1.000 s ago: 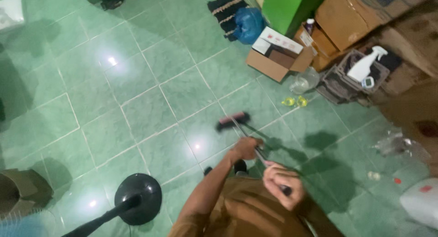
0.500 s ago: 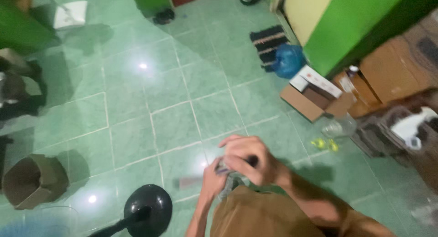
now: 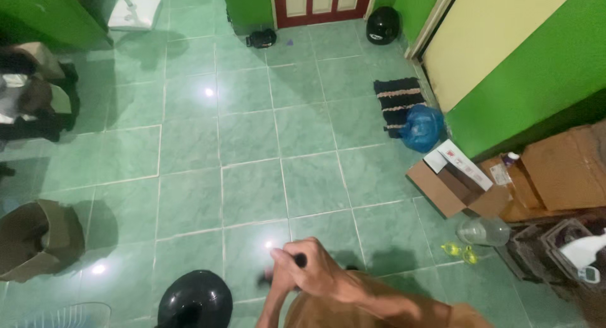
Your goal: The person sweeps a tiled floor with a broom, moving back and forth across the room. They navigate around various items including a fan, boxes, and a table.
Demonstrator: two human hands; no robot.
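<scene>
Two hands meet at the bottom middle of the view, both wrapped around a dark handle (image 3: 300, 260) whose round end pokes out between the knuckles. The right hand (image 3: 315, 271) lies on top in a tight grip, fingers curled fully round the handle; the left hand (image 3: 278, 279) sits just under it, also closed on the handle, mostly hidden. The rest of the handle is out of sight behind the hands. Below lies a green tiled floor (image 3: 252, 139). A black round fan base (image 3: 194, 300) stands just left, and an open cardboard box (image 3: 449, 187) well to the right.
</scene>
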